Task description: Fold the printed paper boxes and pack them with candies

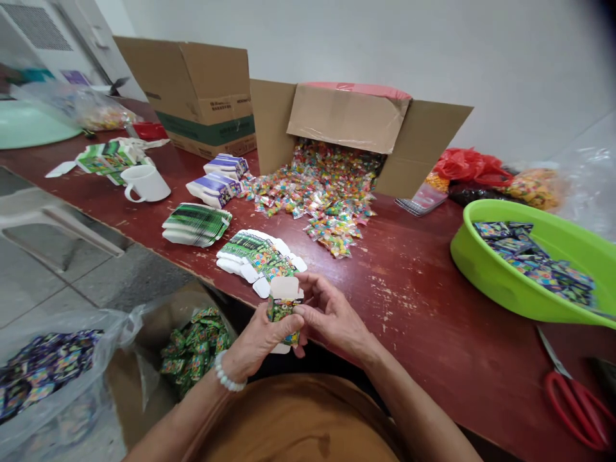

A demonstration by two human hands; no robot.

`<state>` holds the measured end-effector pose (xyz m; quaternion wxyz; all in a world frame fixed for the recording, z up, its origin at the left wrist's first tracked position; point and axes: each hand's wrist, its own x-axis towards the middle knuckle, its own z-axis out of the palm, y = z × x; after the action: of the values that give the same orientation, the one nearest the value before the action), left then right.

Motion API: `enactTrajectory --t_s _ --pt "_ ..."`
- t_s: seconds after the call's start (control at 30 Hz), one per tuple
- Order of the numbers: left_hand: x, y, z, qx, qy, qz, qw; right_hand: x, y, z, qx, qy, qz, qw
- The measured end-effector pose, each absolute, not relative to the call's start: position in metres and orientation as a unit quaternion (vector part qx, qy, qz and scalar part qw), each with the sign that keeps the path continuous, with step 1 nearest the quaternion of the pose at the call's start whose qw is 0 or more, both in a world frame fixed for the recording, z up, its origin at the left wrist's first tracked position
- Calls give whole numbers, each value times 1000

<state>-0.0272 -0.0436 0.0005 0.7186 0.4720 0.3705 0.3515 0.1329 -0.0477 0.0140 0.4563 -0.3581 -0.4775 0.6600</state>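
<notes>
A small green printed candy box (285, 309) with raised white flaps is between both hands, just off the table's front edge. My left hand (262, 337) grips it from the left, thumb across its front. On its right side, my right hand (330, 314) closes thumb and fingers on the box. Just beyond lies a fanned stack of flat green boxes (260, 253), their white flaps showing. Left of that is another stack of green flat boxes (196, 224). A heap of small clear candy packets (317, 192) spills from a tipped cardboard carton (349, 112).
A white mug (148, 184) and purple box stacks (216, 186) stand on the red table (385, 276). At right are a lime-green basin (486, 282) of packets and red-handled scissors (572, 398). Below left, a carton holds green packets (197, 346) beside a bag of purple packets (48, 366).
</notes>
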Motion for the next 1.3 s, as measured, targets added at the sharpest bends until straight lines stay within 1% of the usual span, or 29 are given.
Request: enactTrajectory --t_s 0.07,0.13,0.27,0.43,0.57,0.8,0.9,1.0,1.1,1.2,1.3 --pt "-23 -42 -3 482 386 365 697 131 -46 11 -386 -454 671 440" --pt "-21 -41 -4 502 393 368 677 131 -44 9 -423 -450 650 443" --pt "-22 -40 -5 518 417 383 641 139 -39 6 -448 -467 581 494" --pt "-23 -45 -3 467 449 476 595 140 -38 -1 -436 -428 582 537" --pt "-21 -49 -1 495 452 491 557 132 -41 -5 -437 -424 553 568" --pt "-28 -40 -5 511 452 447 579 143 -35 -4 -456 -486 536 518" --pt "-31 -36 -6 529 468 439 556 150 -27 -5 -448 -492 563 491" --pt "-32 -35 -3 540 484 439 531 150 -22 -4 -432 -477 588 490" --pt "-31 -34 0 518 475 445 554 150 -24 -2 -417 -528 570 471" --pt "-31 -33 3 462 458 468 598 149 -28 -1 -435 -619 478 447" --pt "-29 -34 5 404 431 456 666 148 -32 -1 -449 -652 387 472"
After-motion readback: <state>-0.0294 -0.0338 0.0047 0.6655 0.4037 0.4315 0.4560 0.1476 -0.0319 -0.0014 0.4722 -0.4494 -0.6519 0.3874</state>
